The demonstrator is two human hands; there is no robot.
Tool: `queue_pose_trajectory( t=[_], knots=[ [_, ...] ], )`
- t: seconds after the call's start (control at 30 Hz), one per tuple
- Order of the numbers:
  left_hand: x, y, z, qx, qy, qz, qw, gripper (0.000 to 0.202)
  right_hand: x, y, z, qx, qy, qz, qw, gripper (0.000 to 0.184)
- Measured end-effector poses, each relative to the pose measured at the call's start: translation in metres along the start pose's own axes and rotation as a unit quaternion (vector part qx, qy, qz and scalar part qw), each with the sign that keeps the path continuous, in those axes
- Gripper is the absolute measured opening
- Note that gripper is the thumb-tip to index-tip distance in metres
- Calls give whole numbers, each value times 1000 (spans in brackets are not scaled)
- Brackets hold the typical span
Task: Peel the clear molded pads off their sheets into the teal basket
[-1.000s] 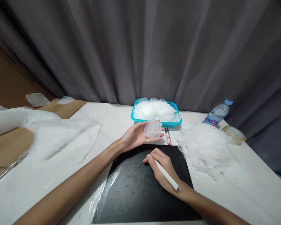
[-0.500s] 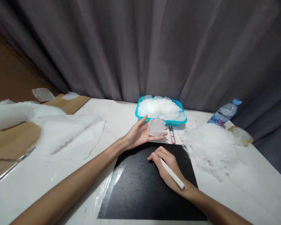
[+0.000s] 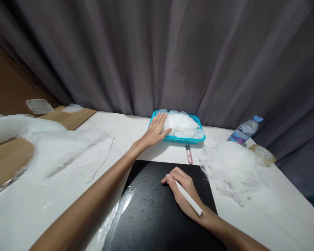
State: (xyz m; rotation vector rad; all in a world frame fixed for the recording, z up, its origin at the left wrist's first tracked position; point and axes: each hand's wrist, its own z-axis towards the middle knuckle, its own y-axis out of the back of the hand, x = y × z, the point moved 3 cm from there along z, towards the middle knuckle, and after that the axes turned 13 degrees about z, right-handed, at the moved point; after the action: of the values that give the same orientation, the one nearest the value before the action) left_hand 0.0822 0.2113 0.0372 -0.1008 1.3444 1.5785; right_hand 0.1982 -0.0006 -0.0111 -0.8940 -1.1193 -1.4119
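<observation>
My left hand [image 3: 157, 129] lies palm down on the left part of a blue plastic basket [image 3: 181, 140], its fingers stretched out over the heap of thin translucent white pieces [image 3: 182, 123] inside. No piece shows in its grip, though the palm side is hidden. Above a black mat [image 3: 149, 205], my right hand [image 3: 183, 184] is closed round a slim white pen-shaped tool [image 3: 189, 199]. The tool's back end rests toward the wrist, while its tip is hidden by the fingers. Pink-handled thread snips [image 3: 189, 154] lie between the basket and the mat.
On the right are a pile of white translucent scraps [image 3: 232, 170], a water bottle [image 3: 245, 130] and a roll of clear tape [image 3: 263, 155]. To the left, white sheer fabric [image 3: 68, 150] spreads over cardboard [image 3: 81, 116]. A grey curtain [image 3: 146, 52] hangs behind the table.
My left hand has turned from palm up, with a translucent piece on it, to palm down on the basket's heap. The piece is out of sight. My right hand keeps the pen-shaped tool.
</observation>
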Motion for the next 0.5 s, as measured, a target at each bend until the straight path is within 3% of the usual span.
queue_pose_trajectory(
  t=[0.13,0.27,0.37,0.5],
  knots=[
    [1,1,-4,7,-1,26,1000,78,0,-1,-1,9,-4,4,1000,36],
    [6,28,1,7,19,73,997,80,-1,-2,-2,10,-5,13,1000,36],
    [19,67,0,21,56,124,990,80,-1,-3,-2,9,-5,14,1000,36],
    [55,142,-22,72,167,214,960,77,-1,-4,-2,15,6,5,1000,36]
  ],
)
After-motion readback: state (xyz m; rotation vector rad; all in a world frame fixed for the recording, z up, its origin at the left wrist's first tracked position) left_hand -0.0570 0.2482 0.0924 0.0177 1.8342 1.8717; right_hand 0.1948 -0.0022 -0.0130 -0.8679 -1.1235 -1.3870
